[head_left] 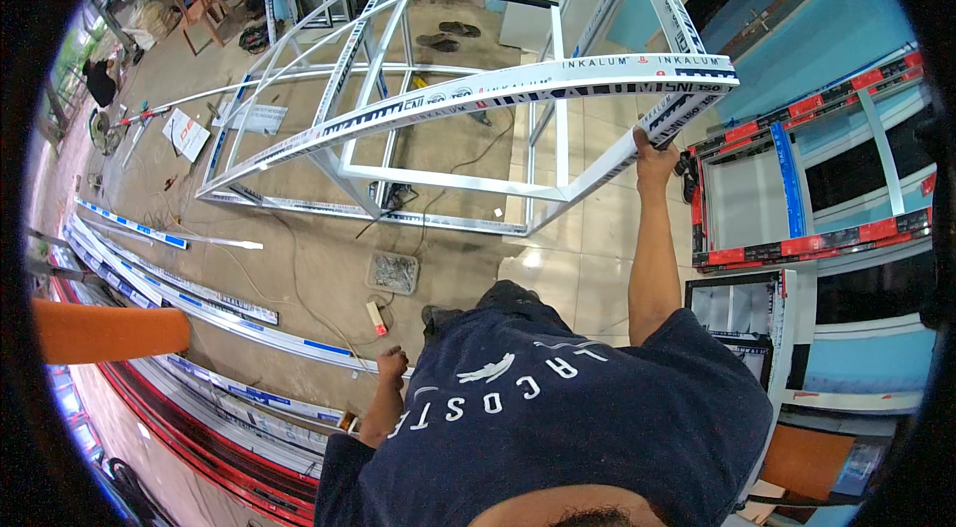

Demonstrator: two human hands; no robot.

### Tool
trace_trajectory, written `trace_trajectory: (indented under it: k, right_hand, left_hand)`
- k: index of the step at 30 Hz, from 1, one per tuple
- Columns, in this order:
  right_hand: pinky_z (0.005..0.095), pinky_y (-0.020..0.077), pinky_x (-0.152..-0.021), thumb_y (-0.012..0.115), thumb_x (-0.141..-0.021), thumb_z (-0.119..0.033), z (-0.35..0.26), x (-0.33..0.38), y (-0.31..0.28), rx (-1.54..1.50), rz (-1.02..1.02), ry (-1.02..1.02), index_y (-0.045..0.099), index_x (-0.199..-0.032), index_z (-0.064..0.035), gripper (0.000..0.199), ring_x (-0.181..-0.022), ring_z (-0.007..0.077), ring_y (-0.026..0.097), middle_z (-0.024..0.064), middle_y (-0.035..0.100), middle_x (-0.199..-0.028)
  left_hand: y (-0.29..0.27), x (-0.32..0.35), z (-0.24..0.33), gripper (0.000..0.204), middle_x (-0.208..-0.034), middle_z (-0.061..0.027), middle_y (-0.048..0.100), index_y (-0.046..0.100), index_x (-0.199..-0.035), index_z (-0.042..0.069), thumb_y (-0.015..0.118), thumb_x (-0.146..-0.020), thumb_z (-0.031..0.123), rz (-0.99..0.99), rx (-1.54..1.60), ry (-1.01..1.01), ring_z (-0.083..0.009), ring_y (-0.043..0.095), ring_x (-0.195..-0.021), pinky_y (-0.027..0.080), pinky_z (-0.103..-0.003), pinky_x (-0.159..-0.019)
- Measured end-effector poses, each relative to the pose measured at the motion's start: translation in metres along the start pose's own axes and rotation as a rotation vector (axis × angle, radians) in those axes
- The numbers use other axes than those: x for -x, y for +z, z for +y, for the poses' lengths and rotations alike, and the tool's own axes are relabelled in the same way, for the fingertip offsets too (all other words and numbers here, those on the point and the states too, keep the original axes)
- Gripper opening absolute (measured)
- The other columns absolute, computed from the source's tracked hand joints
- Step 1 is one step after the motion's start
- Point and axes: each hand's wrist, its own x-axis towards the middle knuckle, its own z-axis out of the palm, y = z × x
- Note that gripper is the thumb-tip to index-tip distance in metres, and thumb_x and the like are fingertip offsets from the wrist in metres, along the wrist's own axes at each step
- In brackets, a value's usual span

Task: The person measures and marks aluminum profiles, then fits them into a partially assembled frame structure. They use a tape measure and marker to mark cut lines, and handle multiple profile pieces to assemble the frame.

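A large white metal frame (637,74) of bars wrapped in printed film stands on the floor ahead of me, with curved bars at its far side. My right hand (657,156) is closed around its right-hand upright bar (609,166), just below the top corner. Low beside my body hangs my left hand (392,365), its fingers curled with nothing showing in them. Between that hand and the frame, a clear shallow tray (393,273) of small parts sits on the floor. Close by lies a small red and cream object (375,318).
Long metal profiles (299,348) lie along the left. An orange padded-looking piece (110,331) juts in there. Cables trail over the floor. Frames with red and black wrapping (817,248) lean at right. Sandals (438,42) lie behind the frame; a person (100,84) is far left.
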Motion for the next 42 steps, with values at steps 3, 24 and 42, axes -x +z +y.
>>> trace_trajectory:
  k: [3, 24, 42]
  right_hand:
    - [0.0302, 0.0511, -0.08, 0.087, -0.081, -0.01, 0.001, -0.002, 0.003, -0.005, 0.041, 0.012, 0.071, -0.106, 0.0046, 0.034, -0.087, 0.016, 0.067, 0.0067, 0.074, -0.099]
    - [0.0297, 0.0522, -0.077, 0.078, -0.087, -0.005, -0.052, 0.022, 0.007, -0.003, 0.122, 0.014, 0.069, -0.119, 0.0085, 0.036, -0.09, 0.014, 0.067, 0.0104, 0.074, -0.109]
    - [0.0302, 0.049, -0.068, 0.079, -0.089, -0.025, -0.079, 0.012, -0.019, 0.362, 0.124, -0.169, 0.075, -0.116, -0.0007, 0.036, -0.071, 0.0128, 0.06, 0.012, 0.077, -0.095]
  left_hand:
    - [-0.008, 0.011, 0.006, 0.045, -0.073, -0.0091, 0.068, 0.067, -0.126, -0.006, 0.065, -0.083, 0.006, -0.028, 0.029, -0.018, -0.0153, 0.059, -0.054, 0.043, -0.029, -0.046]
    - [0.004, -0.027, 0.039, 0.019, -0.072, -0.0022, 0.064, 0.074, -0.097, 0.0, 0.065, -0.082, 0.008, -0.081, 0.004, 0.14, -0.0118, 0.059, -0.062, 0.046, -0.029, -0.055]
    - [0.032, -0.055, 0.049, 0.029, -0.089, -0.0232, 0.073, 0.077, -0.099, 0.008, 0.064, -0.086, 0.03, -0.092, -0.986, 0.691, -0.0375, 0.072, -0.084, 0.055, -0.044, -0.078]
